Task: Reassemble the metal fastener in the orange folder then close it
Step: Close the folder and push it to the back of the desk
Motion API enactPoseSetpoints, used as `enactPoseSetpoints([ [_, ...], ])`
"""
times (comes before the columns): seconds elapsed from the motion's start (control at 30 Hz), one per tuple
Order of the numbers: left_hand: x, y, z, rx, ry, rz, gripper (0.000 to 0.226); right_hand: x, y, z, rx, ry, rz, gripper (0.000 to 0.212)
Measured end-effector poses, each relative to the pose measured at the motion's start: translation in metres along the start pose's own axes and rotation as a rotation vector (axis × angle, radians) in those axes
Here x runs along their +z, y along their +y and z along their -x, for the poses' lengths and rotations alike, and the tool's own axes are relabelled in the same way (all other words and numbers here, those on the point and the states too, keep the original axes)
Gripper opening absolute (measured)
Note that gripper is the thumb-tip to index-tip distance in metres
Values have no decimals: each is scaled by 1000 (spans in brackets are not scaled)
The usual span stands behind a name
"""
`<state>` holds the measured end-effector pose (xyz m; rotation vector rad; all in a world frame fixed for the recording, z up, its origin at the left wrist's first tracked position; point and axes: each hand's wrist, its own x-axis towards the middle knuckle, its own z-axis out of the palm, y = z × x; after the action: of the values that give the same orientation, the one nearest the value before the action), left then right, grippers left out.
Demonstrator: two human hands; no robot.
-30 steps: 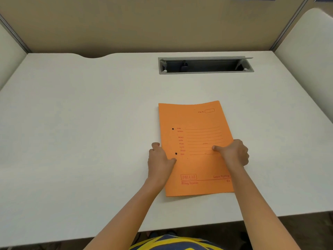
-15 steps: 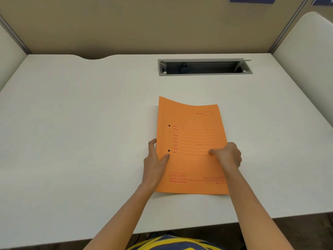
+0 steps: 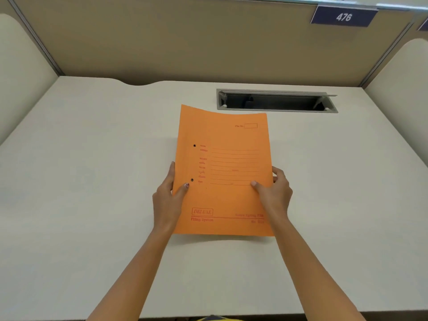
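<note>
White desk [image 3: 92, 181], hands gripping orange folder [image 3: 222, 198] edges

The folder [image 3: 223, 172] is orange with red print and two black holes. The desk [image 3: 92, 181] is off-white; the sign [image 3: 344, 17] is navy.

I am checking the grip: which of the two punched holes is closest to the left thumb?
The near hole, just beside the left hand's thumb tip; the far hole sits higher on the orange folder.

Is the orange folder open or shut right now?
Shut. The orange folder shows only its printed front cover, held by the left hand and right hand. The fastener inside cannot be seen.
</note>
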<state>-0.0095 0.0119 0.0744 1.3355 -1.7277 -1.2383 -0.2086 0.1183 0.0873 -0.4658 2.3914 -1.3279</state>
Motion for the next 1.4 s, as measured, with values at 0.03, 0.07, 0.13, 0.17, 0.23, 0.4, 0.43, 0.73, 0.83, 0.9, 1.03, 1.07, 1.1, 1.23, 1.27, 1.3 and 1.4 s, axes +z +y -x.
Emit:
enactPoseSetpoints([
  [0.03, -6, 1, -8, 11, 19, -9, 63, 5, -8, -4, -41, -16, -2, 56],
  [0.07, -11, 2, -17, 23, 31, -20, 63, 11, -17, -8, -79, -29, -5, 57],
  [0.13, -22, 3, -41, 48, 44, -46, 62, 26, -35, -19, -142, -47, -17, 57],
  [0.17, -28, 4, -55, 61, 49, -58, 61, 34, -44, -27, -170, -53, -25, 57],
  [0.23, -36, 8, -82, 81, 63, -73, 60, 51, -63, -42, -213, -62, -38, 59],
  [0.4, -47, 25, -147, 82, 126, -81, 55, 91, -104, -82, -307, -71, -58, 57],
  [0.43, -47, 27, -158, 74, 141, -78, 54, 98, -111, -90, -317, -73, -63, 55],
  [0.73, -36, 13, -260, -54, 242, -123, 52, 175, -133, -172, -318, -106, 65, 55],
  [0.83, -30, 3, -286, -69, 247, -140, 50, 202, -131, -196, -295, -125, 116, 69],
  [0.9, -26, -4, -295, -90, 262, -133, 52, 216, -128, -207, -286, -137, 145, 66],
  [1.03, -19, -17, -313, -110, 292, -118, 48, 232, -125, -226, -270, -132, 189, 46],
  [1.07, -18, -18, -314, -125, 305, -113, 50, 235, -123, -228, -270, -128, 207, 46],
  [1.1, -17, -20, -316, -123, 317, -107, 51, 237, -123, -230, -270, -124, 231, 49],
  [1.23, -12, -27, -319, -117, 342, -85, 50, 245, -112, -229, -281, -95, 278, 53],
  [1.27, -12, -30, -321, -115, 347, -98, 50, 247, -108, -229, -287, -90, 270, 48],
  [1.3, -11, -31, -322, -102, 351, -115, 50, 248, -104, -228, -293, -93, 257, 46],
  [1.4, -10, -34, -323, -49, 355, -181, 49, 249, -99, -225, -307, -103, 248, 52],
])
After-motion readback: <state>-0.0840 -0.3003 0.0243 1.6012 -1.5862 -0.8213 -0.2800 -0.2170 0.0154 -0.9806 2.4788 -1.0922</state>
